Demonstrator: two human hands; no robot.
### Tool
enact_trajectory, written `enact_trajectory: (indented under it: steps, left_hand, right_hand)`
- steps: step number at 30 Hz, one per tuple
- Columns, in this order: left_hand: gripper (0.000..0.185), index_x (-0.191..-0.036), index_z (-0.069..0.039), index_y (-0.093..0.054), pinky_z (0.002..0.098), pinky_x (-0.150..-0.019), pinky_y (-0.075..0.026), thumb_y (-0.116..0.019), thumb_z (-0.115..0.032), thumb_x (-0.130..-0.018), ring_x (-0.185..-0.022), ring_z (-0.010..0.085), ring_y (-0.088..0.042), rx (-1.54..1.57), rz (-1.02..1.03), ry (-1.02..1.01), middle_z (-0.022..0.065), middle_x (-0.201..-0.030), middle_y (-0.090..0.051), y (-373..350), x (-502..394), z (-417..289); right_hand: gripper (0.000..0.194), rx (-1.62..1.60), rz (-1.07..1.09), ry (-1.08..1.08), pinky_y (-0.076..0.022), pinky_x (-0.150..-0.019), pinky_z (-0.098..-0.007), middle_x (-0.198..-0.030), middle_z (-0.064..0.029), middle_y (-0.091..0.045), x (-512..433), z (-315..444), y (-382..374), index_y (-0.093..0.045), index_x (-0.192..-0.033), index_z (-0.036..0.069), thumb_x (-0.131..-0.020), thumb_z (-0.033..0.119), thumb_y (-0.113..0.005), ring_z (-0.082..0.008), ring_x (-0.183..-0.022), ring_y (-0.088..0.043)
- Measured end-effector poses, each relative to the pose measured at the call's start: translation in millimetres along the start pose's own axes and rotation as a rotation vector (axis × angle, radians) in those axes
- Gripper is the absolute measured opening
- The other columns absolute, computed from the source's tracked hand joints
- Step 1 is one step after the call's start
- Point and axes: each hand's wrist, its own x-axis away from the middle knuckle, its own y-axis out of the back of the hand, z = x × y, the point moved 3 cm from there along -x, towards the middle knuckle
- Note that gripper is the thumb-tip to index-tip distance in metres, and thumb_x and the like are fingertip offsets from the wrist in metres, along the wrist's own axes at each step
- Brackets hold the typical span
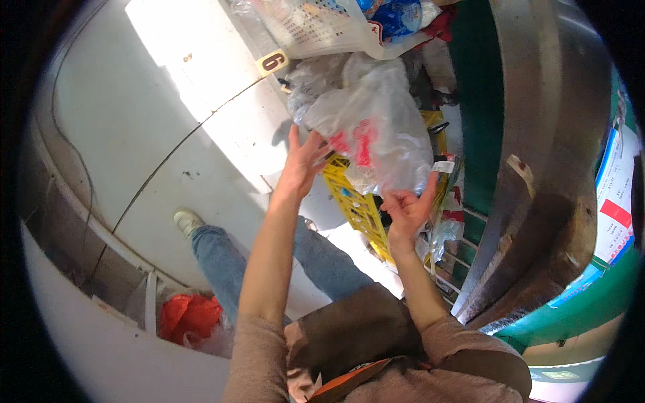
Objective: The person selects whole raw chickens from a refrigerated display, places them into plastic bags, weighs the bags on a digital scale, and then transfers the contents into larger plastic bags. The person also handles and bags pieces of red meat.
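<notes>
A translucent plastic bag (pixel 373 111) with red print lies crumpled over a yellow plastic basket (pixel 352 201) in front of me. My left hand (pixel 304 163) is at the bag's left edge, its fingers spread. Whether those fingertips touch the bag is not clear. At the bag's near edge, my right hand (pixel 409 209) pinches the film between thumb and bent fingers, one finger pointing away. Most of the basket's contents are hidden beneath the bag.
Beyond the bag stands a white perforated basket (pixel 312 25) with blue packets (pixel 398 20). A number tag (pixel 272 62) is beside it. A dark, worn counter edge (pixel 544 201) curves along the right. Red plastic (pixel 189 317) lies at lower left, near my shoe (pixel 187 221).
</notes>
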Motion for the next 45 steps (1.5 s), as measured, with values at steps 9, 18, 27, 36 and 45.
enact_trajectory:
  steps: [9, 18, 27, 36, 45]
  left_hand:
    - [0.070, -0.143, -0.005, -0.033, 0.0353, -0.100, -0.044, -0.061, 0.009, -0.080, -0.114, 0.0234, -0.054, 0.011, -0.510, -0.707, 0.0114, -0.129, -0.052, 33, 224, -131]
    - [0.068, -0.147, -0.008, -0.028, 0.0297, -0.096, -0.043, -0.060, 0.001, -0.088, -0.109, 0.0169, -0.053, -0.204, -0.711, -1.267, 0.0081, -0.124, -0.052, -124, 519, -289]
    - [0.023, -0.076, 0.001, -0.062, 0.0206, -0.060, -0.033, -0.066, -0.017, -0.090, -0.067, 0.0054, -0.044, -0.590, -1.046, -1.498, -0.0014, -0.075, -0.053, -241, 703, -354]
    - [0.051, -0.107, -0.003, -0.055, 0.0200, -0.056, -0.042, -0.073, -0.043, -0.081, -0.064, 0.0054, -0.053, -0.533, -0.310, -1.438, -0.0034, -0.077, -0.055, -241, 828, -310]
    - [0.027, -0.082, -0.003, -0.064, 0.0200, -0.053, -0.033, -0.073, -0.028, -0.079, -0.057, 0.0038, -0.046, -0.690, -1.034, -1.257, -0.0049, -0.067, -0.056, -175, 908, -161]
  right_hand:
    - [0.095, -0.051, 0.256, -0.105, -0.0480, -0.055, -0.0223, -0.074, -0.0069, -0.060, 96, 84, -52, -0.001, -0.151, 0.010, -0.081, -0.008, -0.063, -0.0107, -0.059, -0.055]
    - [0.091, -0.057, 0.486, 0.059, -0.0457, -0.059, -0.0221, -0.075, -0.0033, -0.059, 167, 302, -147, -0.006, -0.150, 0.003, -0.080, -0.007, -0.062, -0.0090, -0.061, -0.053]
    - [0.089, -0.268, 0.570, 0.781, -0.0472, -0.075, -0.0256, -0.082, -0.0073, -0.062, 182, 557, -178, -0.015, -0.150, 0.005, -0.079, -0.010, -0.064, -0.0125, -0.074, -0.058]
    - [0.080, -0.663, 1.097, 0.673, -0.0441, -0.052, -0.0227, -0.079, -0.0067, -0.066, 213, 667, -266, -0.022, -0.149, 0.005, -0.082, -0.002, -0.066, -0.0085, -0.057, -0.055]
    - [0.083, -0.552, 1.712, 0.752, -0.0429, -0.050, -0.0206, -0.081, -0.0045, -0.066, 374, 639, -399, -0.023, -0.148, 0.005, -0.081, 0.004, -0.071, -0.0064, -0.057, -0.053]
